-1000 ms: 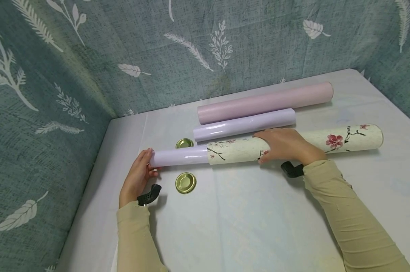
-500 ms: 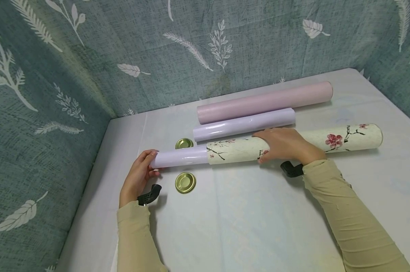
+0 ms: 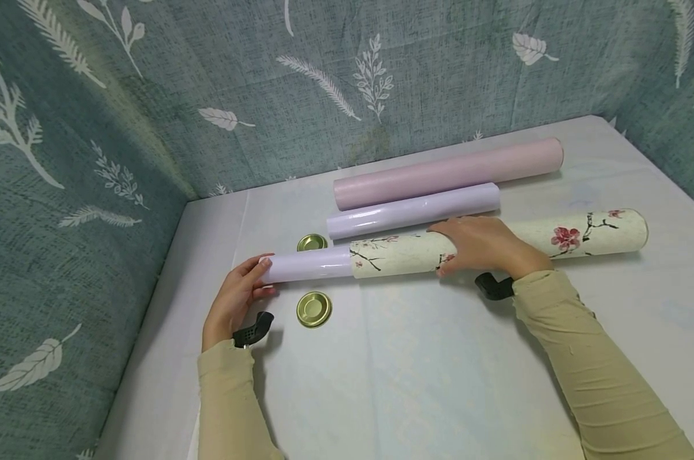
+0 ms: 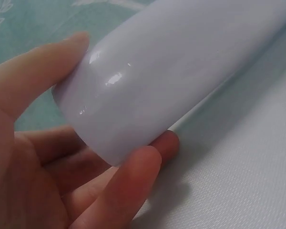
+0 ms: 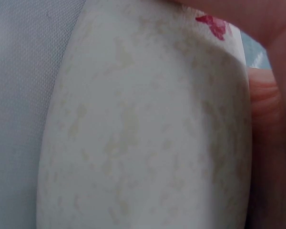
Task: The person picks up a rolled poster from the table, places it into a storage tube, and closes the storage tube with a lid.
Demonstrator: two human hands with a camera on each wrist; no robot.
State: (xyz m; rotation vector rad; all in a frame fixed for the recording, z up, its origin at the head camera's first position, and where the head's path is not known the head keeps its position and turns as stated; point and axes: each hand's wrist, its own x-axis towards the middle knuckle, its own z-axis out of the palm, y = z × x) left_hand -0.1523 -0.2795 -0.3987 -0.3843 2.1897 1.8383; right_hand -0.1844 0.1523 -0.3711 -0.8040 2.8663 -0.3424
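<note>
A glossy lavender tube (image 3: 309, 265) lies with its right part inside a larger cream tube (image 3: 399, 254) printed with blossoms and dark branches. At its left end, my left hand (image 3: 236, 294) grips the lavender tube, thumb and fingers around the end; the left wrist view shows the lavender tube (image 4: 148, 81) between them. My right hand (image 3: 485, 246) holds the cream tube around its middle from above. Up close in the right wrist view, the mottled cream tube (image 5: 133, 129) fills most of the frame, fingers curving over it.
Behind the cream tube lie a second lavender tube (image 3: 413, 211) and a longer pink tube (image 3: 450, 172). Two gold round lids (image 3: 314, 309) lie near the lavender tube, one in front and one behind. A leaf-patterned cloth (image 3: 347, 83) hangs behind the white-covered table (image 3: 427, 370).
My left hand has shifted slightly to the right, and a little less of the lavender tube shows between it and the cream tube. My right hand and the cream tube stay in place.
</note>
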